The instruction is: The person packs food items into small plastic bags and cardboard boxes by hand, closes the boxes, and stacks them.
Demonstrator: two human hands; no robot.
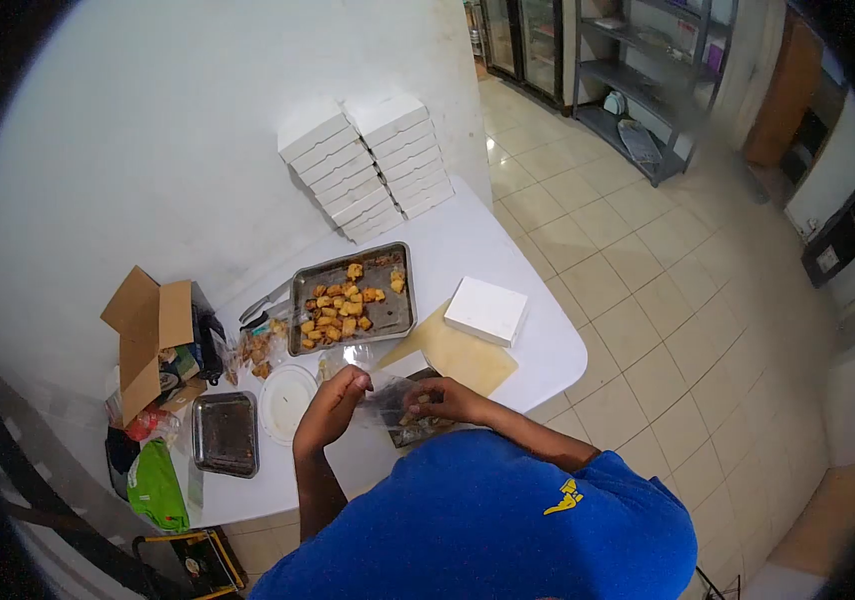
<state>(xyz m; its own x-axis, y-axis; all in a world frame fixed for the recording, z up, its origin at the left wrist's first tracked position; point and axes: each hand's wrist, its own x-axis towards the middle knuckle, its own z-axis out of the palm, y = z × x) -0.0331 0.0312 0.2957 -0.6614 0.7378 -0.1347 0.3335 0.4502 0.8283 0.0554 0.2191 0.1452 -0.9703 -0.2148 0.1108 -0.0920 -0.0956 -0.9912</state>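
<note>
Near the table's front edge, my left hand (333,405) is closed, pinching one side of a clear plastic bag (383,408). The fingers of my right hand (443,400) are bent together at the bag's other side, and the film stretches between both hands. What the bag holds, if anything, is hard to make out. Just beyond lies a metal baking tray (410,300) with golden-brown baked cubes (336,312) heaped on it. A white round plate (288,400) sits left of my left hand. Partly hidden under my right hand is another dark tray (413,435).
White boxes (363,165) stand in two stacks by the wall. A single white box (488,310) rests beside a tan sheet (468,352). On the left are a small dark tray (226,435), an open cardboard box (153,340), a green bag (156,488) and a knife (268,300).
</note>
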